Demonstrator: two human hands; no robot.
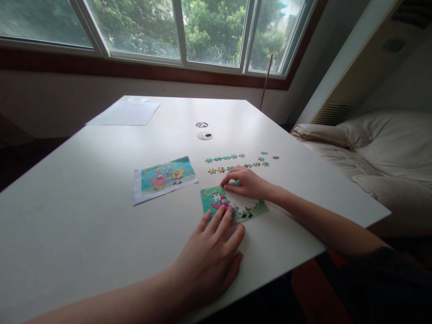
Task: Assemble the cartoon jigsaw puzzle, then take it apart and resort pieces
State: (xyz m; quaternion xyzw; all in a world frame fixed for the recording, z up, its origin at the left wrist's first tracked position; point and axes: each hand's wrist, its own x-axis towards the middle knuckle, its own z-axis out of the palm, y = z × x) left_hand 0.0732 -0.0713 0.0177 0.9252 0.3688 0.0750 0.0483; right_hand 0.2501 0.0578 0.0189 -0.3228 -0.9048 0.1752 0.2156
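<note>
A partly filled jigsaw puzzle [207, 202] lies on the white table, showing a pink starfish figure on teal, with a bare gap in its upper right. My left hand [216, 252] rests on its lower left part, fingers spread and fingertips pressing down. At the top edge of the puzzle, the thumb and forefinger of my right hand [245, 182] are pinched on a small green puzzle piece, mostly hidden by the fingers. Loose pieces [226, 157] lie in two rough rows just beyond, some of them close behind my right hand.
Left of the puzzle lies a printed reference picture [165, 177]. Two round discs [204, 136] sit farther back on the table [84, 202], and paper sheets [124, 112] lie at its far left corner. A pale sofa [378, 148] stands to the right; windows [212, 31] are behind.
</note>
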